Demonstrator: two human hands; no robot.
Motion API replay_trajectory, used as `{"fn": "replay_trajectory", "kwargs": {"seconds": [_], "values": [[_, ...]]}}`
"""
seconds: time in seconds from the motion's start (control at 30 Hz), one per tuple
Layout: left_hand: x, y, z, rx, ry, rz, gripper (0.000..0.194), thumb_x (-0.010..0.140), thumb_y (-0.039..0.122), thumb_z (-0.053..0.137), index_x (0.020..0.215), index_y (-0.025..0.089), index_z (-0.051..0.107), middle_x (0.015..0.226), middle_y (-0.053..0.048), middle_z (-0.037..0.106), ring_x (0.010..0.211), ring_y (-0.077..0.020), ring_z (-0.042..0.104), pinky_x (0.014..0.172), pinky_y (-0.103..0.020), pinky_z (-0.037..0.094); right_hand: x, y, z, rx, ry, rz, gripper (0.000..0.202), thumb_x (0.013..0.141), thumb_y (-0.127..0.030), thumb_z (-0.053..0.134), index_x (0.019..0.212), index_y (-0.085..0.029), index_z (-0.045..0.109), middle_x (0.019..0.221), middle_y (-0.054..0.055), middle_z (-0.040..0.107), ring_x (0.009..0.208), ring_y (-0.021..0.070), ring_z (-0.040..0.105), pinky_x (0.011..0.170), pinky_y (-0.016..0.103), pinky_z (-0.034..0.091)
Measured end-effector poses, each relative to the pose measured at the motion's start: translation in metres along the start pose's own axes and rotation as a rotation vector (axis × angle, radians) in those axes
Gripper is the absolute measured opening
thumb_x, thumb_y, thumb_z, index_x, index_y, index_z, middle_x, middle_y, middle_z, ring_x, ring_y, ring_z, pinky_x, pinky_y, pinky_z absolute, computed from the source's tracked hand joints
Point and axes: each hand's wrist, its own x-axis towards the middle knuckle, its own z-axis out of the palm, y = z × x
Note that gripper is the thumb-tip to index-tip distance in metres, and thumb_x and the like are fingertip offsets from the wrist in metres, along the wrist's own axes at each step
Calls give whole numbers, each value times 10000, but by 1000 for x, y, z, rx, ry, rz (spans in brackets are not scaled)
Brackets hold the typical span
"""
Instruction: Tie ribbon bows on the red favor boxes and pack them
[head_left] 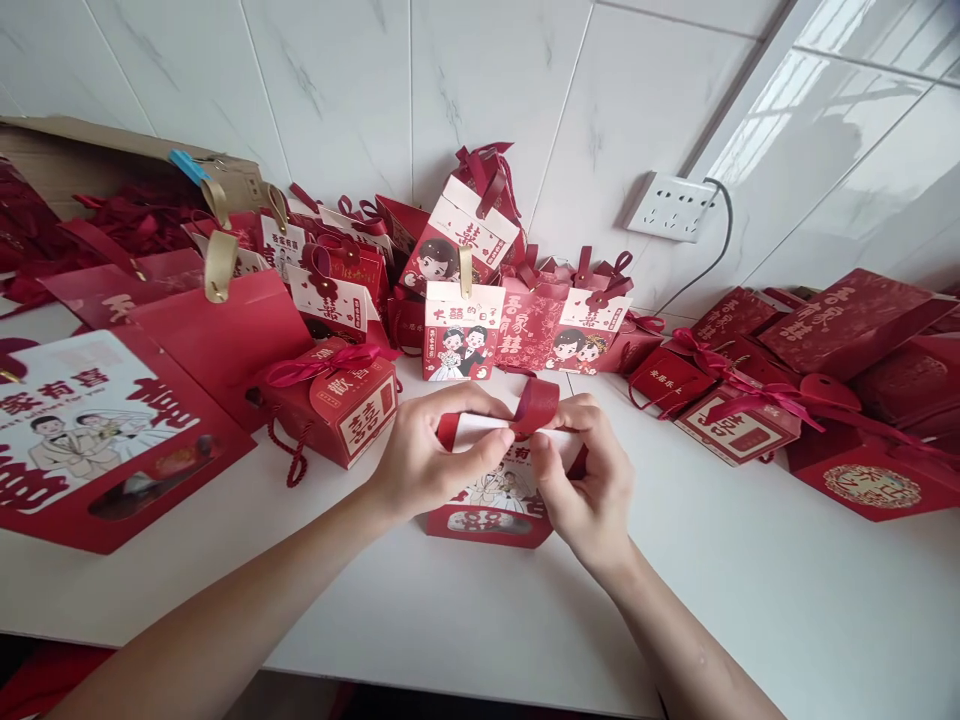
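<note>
Holding a small red box [501,497] at its top, both hands work over the white table [735,590], close to its near side. The box stands upright directly in front of the person, with its printed couple and its oval window facing the person. The left hand [448,455] has the thumb laid on the near face of the white top part, while its other fingers go around behind. The right hand [592,470] makes a similar grip from the other side, so each hand appears to pinch the top edge between thumb and fingers. A dark red strap [538,403] makes a loop above, between the two hands; I cannot tell if a finger also pinches it, because its lower ends are hidden.

In my judgement, the step in hand is the closing or adjusting of the top around this strap. The next move seems to call for keeping both top edges aligned and pressing evenly, without to crease the card or to bend the loop.

Just beside the left hand is a red box with rope cord [330,400]. Behind the hands stands a box with gold strap [463,335], upright, and further to the right a group of ribboned boxes [739,425] lies well apart.
</note>
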Motion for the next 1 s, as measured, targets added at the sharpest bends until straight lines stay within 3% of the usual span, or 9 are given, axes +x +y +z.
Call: {"fn": "replay_trajectory", "kwargs": {"seconds": [0.13,0.2,0.3,0.4,0.53,0.67,0.77,0.87,1.0], "values": [[2,-3,-4,-22,3,-37,115,746,279,626,760,165,630,741,-23,677,723,-165,634,681,-259,508,-4,13,-1,160,-68,-46,328,802,-211,527,1114,-236,429,839,8,513,721,153,512,614,290,435],[4,-7,-8,-22,42,-85,159,751,321,629,777,165,620,758,-31,677,746,-180,641,687,-272,513,-6,24,0,240,-137,58,488,797,-265,543,1238,-230,336,878,18,537,726,161,532,607,297,458],[7,-19,-13,-69,76,-123,305,766,359,621,1009,177,595,1003,-67,672,941,-216,632,816,-311,510,-6,41,1,290,-166,321,314,820,-316,562,1107,-201,502,918,37,616,790,177,585,685,312,490],[10,-36,-12,-146,111,-143,612,764,403,624,1299,207,401,1344,-110,487,1254,-253,446,1031,-378,386,1,53,0,481,89,576,288,792,-377,608,1021,-203,591,1035,56,660,943,226,608,812,363,494],[9,-46,-3,-94,12,-248,703,732,408,659,1335,224,347,1370,-114,462,1296,-280,389,1070,-434,325,8,64,-3,791,364,683,319,745,-407,647,1019,-248,602,1079,39,666,992,227,612,856,397,491],[7,-41,3,-39,-102,-142,452,759,363,620,1170,216,503,1178,-85,614,1108,-270,559,953,-419,445,8,68,-2,887,285,674,264,780,-428,592,998,-279,610,1119,14,655,1016,212,605,881,406,487],[5,-40,2,113,15,6,612,694,292,672,1256,220,441,1234,-99,573,1162,-293,517,989,-438,419,7,66,1,897,216,680,254,742,-428,626,944,-274,631,1055,1,680,979,203,620,879,379,495],[4,-42,-3,224,19,202,724,654,235,701,1308,233,390,1338,-116,484,1255,-311,428,1048,-444,364,8,61,2,913,159,711,289,760,-477,588,942,-257,636,1070,21,679,985,220,620,850,379,509],[5,-45,-6,222,28,259,733,651,236,718,1307,234,392,1333,-121,482,1247,-303,433,1042,-429,372,9,60,2,959,168,737,266,746,-446,612,923,-249,637,1092,22,674,993,216,618,816,348,523]]}}
